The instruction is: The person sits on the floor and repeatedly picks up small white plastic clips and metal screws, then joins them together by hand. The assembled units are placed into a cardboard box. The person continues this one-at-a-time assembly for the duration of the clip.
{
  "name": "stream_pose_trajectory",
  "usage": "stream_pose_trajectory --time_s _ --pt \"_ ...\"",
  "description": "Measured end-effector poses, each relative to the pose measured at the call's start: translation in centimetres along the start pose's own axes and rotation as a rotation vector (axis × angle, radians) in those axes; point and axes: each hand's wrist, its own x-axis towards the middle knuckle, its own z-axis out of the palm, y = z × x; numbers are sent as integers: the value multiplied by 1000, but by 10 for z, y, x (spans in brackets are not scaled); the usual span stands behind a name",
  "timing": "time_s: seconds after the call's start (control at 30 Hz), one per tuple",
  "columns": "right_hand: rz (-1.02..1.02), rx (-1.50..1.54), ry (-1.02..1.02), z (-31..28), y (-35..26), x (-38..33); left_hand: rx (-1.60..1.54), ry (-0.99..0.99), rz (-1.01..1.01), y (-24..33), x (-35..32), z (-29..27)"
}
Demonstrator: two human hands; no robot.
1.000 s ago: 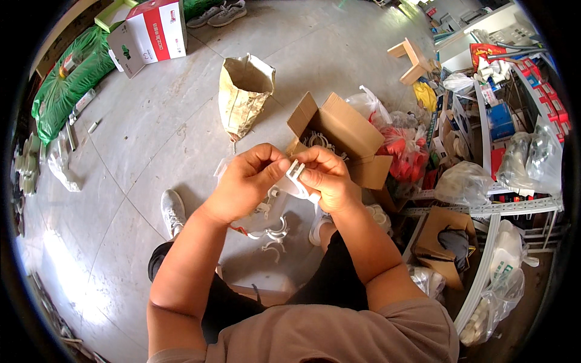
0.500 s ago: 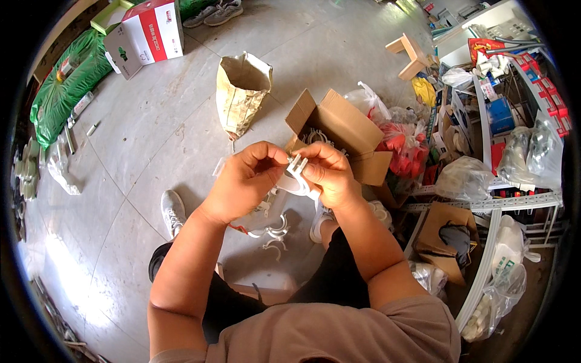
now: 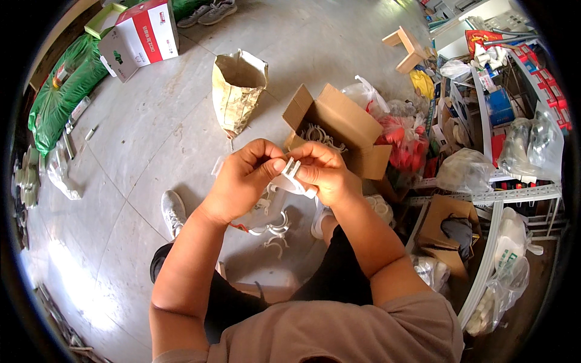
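Note:
Between my two hands is a white plastic pipe clamp (image 3: 289, 181), with its pronged end turned up. My right hand (image 3: 328, 174) is closed, pinching the clamp from its right side by thumb and fingers. From the left, my left hand (image 3: 242, 181) is closed too, its thumb and forefinger tips against the clamp's pronged end. Whether a small part sits between those left fingertips is hidden. Below the hands, more white curved clamps (image 3: 277, 225) lie between my feet, beside a red-orange strip (image 3: 238, 227).
An open cardboard box (image 3: 357, 124) with several curved clamps stands just beyond my right hand. A tan paper sack (image 3: 237, 100) stands upright ahead. Bagged red parts (image 3: 404, 142) and a crowded metal shelf (image 3: 508, 195) are on the right. A green sack (image 3: 63, 91) lies far left.
The clamp has tilted slightly between my fingers, and my left thumb now lies closer against its pronged end. Both hands stay in nearly the same place.

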Motion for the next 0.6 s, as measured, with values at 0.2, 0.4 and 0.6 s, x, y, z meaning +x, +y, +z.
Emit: stream_pose_trajectory --time_s 0.2,0.4,0.6 --pt "90 133 47 -8 7 0 77 -31 153 -3 0 3" --pt "8 249 210 -54 23 24 102 291 209 -9 8 0" --pt "-220 -364 910 -202 65 42 -284 523 24 16 10 -22"
